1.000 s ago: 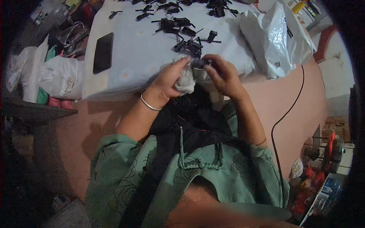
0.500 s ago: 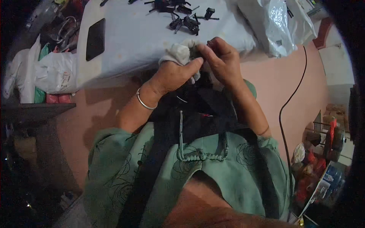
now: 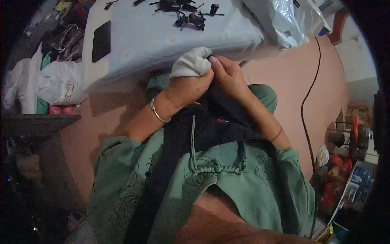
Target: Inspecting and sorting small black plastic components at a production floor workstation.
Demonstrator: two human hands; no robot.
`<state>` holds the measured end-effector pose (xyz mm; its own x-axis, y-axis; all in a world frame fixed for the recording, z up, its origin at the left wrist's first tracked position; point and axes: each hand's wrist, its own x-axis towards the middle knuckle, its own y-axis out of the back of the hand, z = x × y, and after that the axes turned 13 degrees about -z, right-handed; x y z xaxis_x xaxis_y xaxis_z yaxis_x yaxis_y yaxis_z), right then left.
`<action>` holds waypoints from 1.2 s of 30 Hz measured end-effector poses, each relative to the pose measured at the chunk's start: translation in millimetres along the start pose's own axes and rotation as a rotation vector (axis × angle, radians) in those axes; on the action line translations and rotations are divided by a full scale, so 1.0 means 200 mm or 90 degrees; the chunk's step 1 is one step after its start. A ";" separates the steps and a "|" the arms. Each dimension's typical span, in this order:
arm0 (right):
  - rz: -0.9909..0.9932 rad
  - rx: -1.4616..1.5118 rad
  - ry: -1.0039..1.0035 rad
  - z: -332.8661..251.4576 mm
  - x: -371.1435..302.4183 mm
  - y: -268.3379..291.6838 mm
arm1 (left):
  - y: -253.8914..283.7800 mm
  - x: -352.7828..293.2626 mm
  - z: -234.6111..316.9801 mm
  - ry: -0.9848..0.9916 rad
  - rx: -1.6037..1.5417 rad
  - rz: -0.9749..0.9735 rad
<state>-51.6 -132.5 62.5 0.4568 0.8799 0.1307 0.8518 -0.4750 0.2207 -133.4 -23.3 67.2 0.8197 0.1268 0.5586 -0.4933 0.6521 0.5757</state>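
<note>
My left hand (image 3: 189, 87), with a silver bangle on its wrist, is closed in front of the table's near edge. Bunched white cloth (image 3: 191, 64) covers its fingers; whether this is a rag or a glove I cannot tell. Close against it, my right hand (image 3: 229, 77) is closed, thumb and fingers pinching at a small dark piece (image 3: 211, 58) beside the cloth. Most of that piece is hidden by the fingers. On the table beyond lie several small black parts (image 3: 191, 21) with thin stems, some heaped together.
The table (image 3: 134, 36) has a pale flowered cover. A black phone (image 3: 101, 41) lies at its left, and a clear plastic bag (image 3: 278, 22) at its right. White bags (image 3: 61, 83) stand on a dark shelf at left. A black cable (image 3: 307, 97) runs along the floor at right.
Both hands have come closer together, the right one turning inward and slightly down. More of the white cloth now shows over my left hand. The view has shifted slightly.
</note>
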 end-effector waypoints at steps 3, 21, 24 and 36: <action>0.053 0.075 -0.016 0.03 -0.03 -0.04 | 0.00 -0.03 0.01 -0.001 0.003 -0.002; -0.094 -0.016 0.005 0.12 -0.06 0.15 | 0.08 0.06 0.00 0.334 -0.502 -0.319; 0.010 0.217 0.002 0.04 -0.04 0.06 | 0.08 0.07 0.00 0.292 -0.559 -0.372; -0.035 -0.169 -0.005 0.00 -0.05 0.06 | -0.17 0.01 -0.32 -0.353 -0.208 -0.072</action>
<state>-46.0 -148.1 64.8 0.4145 0.9040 0.1046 0.7789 -0.4118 0.4731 -96.2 1.8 10.1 0.5462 -0.3034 0.7808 -0.2269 0.8437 0.4866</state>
